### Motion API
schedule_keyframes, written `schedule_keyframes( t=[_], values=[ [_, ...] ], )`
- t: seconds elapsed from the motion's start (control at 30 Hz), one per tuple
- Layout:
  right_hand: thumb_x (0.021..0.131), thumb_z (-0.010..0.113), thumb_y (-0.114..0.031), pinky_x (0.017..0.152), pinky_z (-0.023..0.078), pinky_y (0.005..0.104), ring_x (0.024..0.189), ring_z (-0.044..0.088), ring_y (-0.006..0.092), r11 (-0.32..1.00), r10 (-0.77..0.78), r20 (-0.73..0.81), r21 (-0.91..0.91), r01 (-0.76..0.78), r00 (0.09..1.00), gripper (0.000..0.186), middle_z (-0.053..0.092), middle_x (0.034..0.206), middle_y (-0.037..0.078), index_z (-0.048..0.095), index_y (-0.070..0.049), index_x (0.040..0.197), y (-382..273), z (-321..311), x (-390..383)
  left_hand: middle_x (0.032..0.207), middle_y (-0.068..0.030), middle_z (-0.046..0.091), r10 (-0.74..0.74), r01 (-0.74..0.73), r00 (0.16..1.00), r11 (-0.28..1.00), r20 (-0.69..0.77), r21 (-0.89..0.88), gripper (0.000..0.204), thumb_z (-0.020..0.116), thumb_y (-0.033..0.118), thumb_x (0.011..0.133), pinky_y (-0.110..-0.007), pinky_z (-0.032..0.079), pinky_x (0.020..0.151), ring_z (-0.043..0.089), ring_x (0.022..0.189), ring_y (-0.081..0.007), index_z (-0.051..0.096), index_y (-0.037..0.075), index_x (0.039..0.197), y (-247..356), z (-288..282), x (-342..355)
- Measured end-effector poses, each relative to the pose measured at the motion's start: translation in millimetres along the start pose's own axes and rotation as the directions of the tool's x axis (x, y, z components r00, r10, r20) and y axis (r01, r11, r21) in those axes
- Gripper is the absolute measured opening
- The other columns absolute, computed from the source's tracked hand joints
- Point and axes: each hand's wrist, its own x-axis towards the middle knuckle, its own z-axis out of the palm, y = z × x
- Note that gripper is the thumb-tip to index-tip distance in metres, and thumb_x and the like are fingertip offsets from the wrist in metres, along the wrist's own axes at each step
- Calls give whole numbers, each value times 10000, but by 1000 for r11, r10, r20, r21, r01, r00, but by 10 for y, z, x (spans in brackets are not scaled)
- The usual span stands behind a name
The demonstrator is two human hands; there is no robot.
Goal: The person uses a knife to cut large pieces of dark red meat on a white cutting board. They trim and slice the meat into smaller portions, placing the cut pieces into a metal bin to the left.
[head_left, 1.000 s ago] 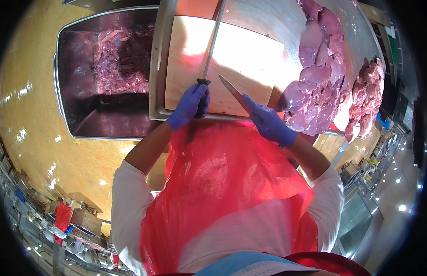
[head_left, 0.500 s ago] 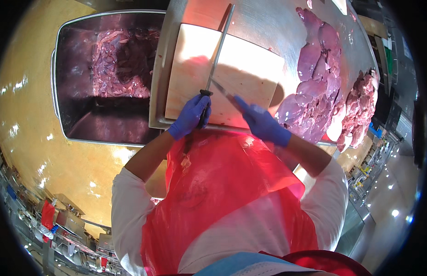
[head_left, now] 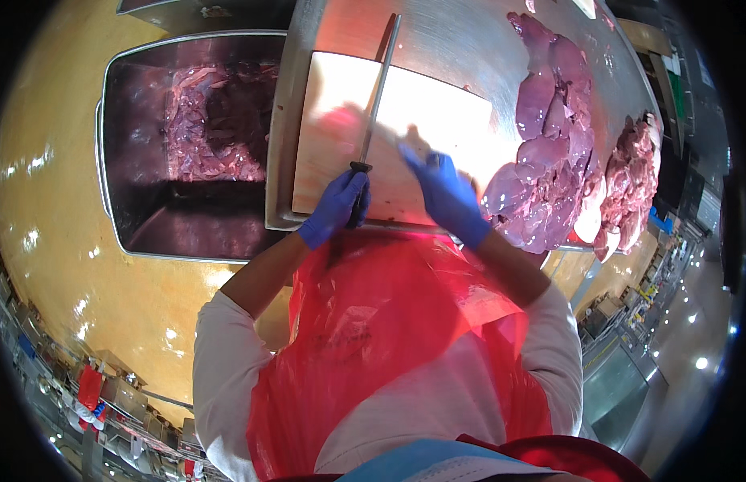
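Left hand (head_left: 338, 203): fingers clamped round the near end of a steel rod (head_left: 377, 100), which slants over the cutting board (head_left: 457, 120). Right hand (head_left: 449, 193) blurred; I can't tell its grip. I'd hold the rod steady, right fingers clear.

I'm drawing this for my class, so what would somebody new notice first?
Probably the glossy purple meat, heaped to the right of the pale cutting board. Next, the bright red apron, filling the lower middle. Then the blue-gloved left hand, at the board's near edge, gripping a long metal rod, and the blue-gloved right hand over the board's right side.
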Motion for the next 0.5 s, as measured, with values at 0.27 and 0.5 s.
schedule_keyframes(
  t=[0.27,0.5],
  values=[
    [883,495,38,837,535,529,1005,602,444,980,-3,-286,191,60,958,776,569,1069,259,306,-225,1588,-44,-74,1109,683,-16,548,9,-9,1000,999,0,41,229,517,334,1071,-298,442,407,514,465,-128,537,117,1000,49,-13,43],
    [878,477,54,897,553,452,1144,615,402,989,-137,-337,10,149,932,759,525,1308,262,371,-239,1570,-92,109,249,678,-16,551,18,-16,999,999,-28,51,229,513,335,1072,-298,443,407,511,458,-127,535,122,994,-52,-1,7]
  ],
)
